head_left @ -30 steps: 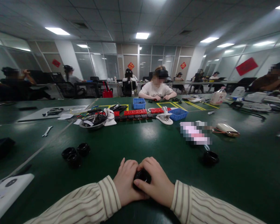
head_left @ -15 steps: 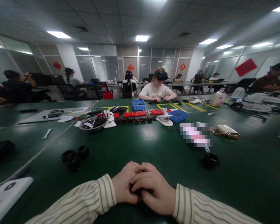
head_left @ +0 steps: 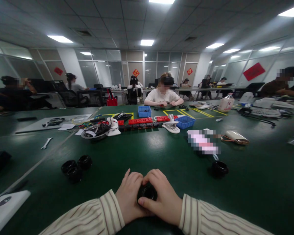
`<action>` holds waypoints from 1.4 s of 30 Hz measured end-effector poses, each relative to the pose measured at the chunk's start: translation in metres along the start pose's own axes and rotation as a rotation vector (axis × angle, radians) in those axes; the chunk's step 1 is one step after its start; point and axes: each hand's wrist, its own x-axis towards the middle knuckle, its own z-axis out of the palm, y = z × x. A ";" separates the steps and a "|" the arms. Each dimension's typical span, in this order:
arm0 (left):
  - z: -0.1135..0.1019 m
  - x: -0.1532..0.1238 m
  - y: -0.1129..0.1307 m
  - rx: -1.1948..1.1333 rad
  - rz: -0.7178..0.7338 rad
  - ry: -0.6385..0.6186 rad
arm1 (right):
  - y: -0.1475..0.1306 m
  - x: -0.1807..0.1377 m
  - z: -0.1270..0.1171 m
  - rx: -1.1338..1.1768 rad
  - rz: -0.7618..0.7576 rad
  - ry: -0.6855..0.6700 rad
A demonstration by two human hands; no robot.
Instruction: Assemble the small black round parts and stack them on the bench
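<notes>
In the head camera's view, a glossy black ring-shaped piece (head_left: 147,192) is held between two bare hands at the near side of a green table (head_left: 112,155). It has just been uncovered: half a second ago it was almost hidden beneath the fingers of the right hand (head_left: 166,199); now its round opening is shown facing upward. By that change, it is judged, the grip has been rearranged while the same piece is kept in work, with nothing set down.

The right fingers are curved around the piece's far side and the thumb is laid along its near edge, so that a narrow, rounded hold is formed. The left hand (head_left: 129,195) is pressed alongside, one fingertip raised; how its hidden fingers are closed cannot be told, nor whether the piece is rested on the tabletop.

Against the earlier frames, the pose of one second ago is closely matched, and the scene is framed slightly differently. No shift is seen among three similar black pieces (head_left: 74,174), grouped to the left, or a single black piece (head_left: 220,169) to the right. Farther off, a wrench (head_left: 47,143) and a blue bin (head_left: 144,112) are seen in their same places.
</notes>
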 end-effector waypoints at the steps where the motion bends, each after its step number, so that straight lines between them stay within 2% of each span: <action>1: 0.000 0.000 0.000 -0.016 0.006 -0.013 | 0.000 0.000 0.000 -0.001 -0.005 -0.015; 6: -0.001 0.006 -0.011 -0.140 0.124 -0.099 | 0.000 0.002 -0.002 0.075 -0.106 -0.054; 10: -0.002 0.012 -0.019 -0.228 0.264 -0.148 | -0.002 0.002 -0.004 0.133 -0.260 -0.107; 13: -0.003 0.014 -0.020 -0.220 0.314 -0.159 | -0.005 0.001 -0.004 0.140 -0.357 -0.180; 16: -0.006 0.012 -0.018 -0.160 0.319 -0.204 | -0.009 0.001 -0.005 0.142 -0.414 -0.194; 20: -0.006 0.006 -0.014 -0.025 0.291 -0.188 | -0.012 0.001 -0.009 0.162 -0.372 -0.110; 25: 0.000 -0.001 -0.006 -0.007 0.121 -0.098 | -0.005 0.000 -0.007 0.126 -0.129 0.023; 30: 0.003 0.001 -0.001 -0.014 0.052 -0.031 | 0.002 0.000 0.000 0.063 -0.035 -0.027; 34: -0.002 0.005 -0.006 -0.083 0.098 -0.071 | 0.001 0.001 0.000 0.099 -0.074 -0.033; 39: -0.006 0.012 -0.020 -0.208 0.238 -0.186 | -0.002 0.001 -0.002 0.167 -0.266 -0.055; 42: -0.004 0.013 -0.026 -0.255 0.305 -0.172 | -0.005 0.000 -0.003 0.159 -0.372 -0.095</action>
